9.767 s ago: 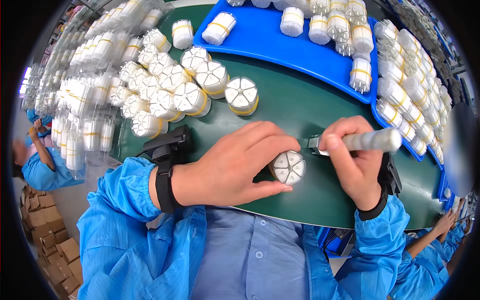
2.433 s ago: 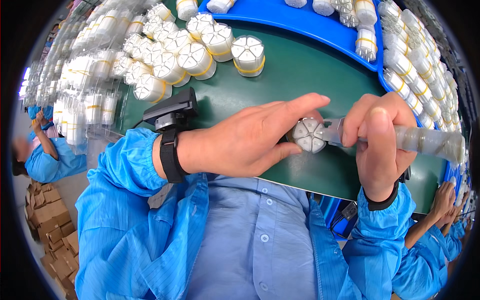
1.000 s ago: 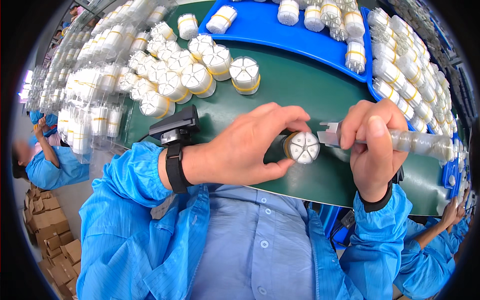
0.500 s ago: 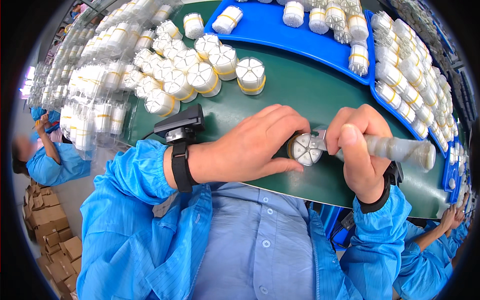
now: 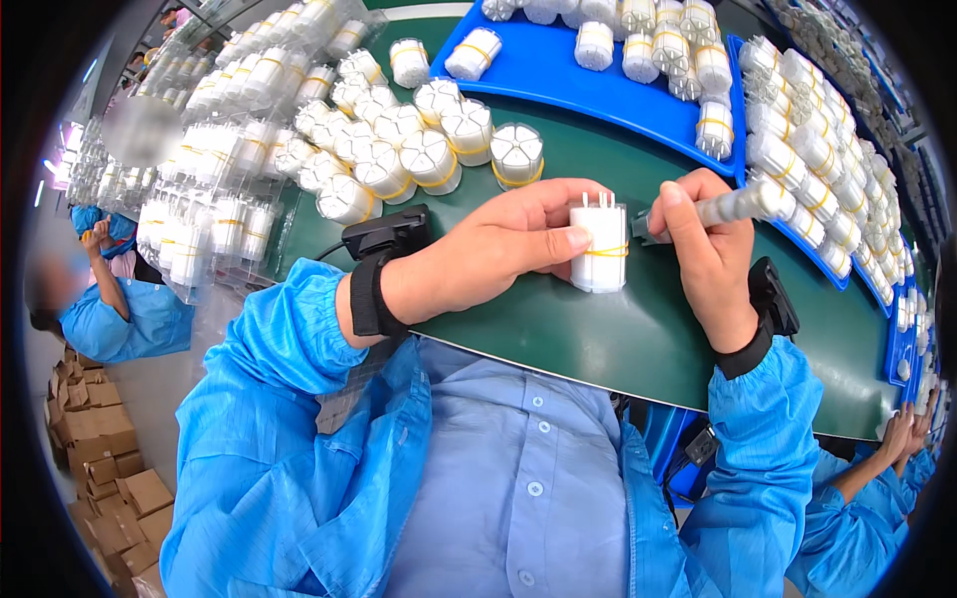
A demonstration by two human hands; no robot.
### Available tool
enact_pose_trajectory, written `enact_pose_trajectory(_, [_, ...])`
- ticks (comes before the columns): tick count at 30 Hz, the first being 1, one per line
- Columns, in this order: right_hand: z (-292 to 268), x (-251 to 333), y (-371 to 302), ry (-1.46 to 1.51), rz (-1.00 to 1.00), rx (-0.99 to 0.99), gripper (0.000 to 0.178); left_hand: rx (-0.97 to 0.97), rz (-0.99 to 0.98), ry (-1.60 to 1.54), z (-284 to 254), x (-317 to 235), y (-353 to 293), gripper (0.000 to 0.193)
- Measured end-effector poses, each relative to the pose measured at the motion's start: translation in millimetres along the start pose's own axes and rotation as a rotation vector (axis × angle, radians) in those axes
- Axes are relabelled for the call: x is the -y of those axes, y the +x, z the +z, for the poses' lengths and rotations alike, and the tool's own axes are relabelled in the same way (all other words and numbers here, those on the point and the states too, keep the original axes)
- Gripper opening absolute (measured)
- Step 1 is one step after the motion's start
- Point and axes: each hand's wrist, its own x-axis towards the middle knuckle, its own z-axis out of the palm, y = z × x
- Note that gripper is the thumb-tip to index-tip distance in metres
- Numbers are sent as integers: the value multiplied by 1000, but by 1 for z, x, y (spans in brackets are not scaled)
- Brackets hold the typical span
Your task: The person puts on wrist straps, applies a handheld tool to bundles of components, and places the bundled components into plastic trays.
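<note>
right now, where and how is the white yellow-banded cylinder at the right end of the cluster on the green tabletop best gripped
Probably around the curved sides of the white yellow-banded cylinder, coming from above and its right. It stands upright, green tabletop lies to its right, similar white cylinders crowd its left, and the left hand is close in front.

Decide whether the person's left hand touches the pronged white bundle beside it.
Touching. The head view shows the left hand gripping the pronged white bundle, its thumb tip on the bundle's side.

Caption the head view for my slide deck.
Left hand gripping a white banded bundle, right hand holding a tool, above a green table.
</note>
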Motion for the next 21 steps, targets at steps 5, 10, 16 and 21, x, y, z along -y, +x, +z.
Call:
enact_pose_trajectory(5, [3, -2, 6, -74, 18, -20, 26, -35, -16, -4, 1, -9, 2, 48])
enact_pose_trajectory(10, [7, -5, 7, -153, -48, -34, 23, -78, 101, 112, -5, -6, 3, 49])
enact_pose_trajectory(16, [3, -11, -4, -236, -52, -30, 22, -134, 269, 618, 26, -27, -33, 48])
enact_pose_trajectory(21, [-1, -9, -9, -155, -19, -23, 21, -215, 520, 1074, 57, -46, -82, 51])
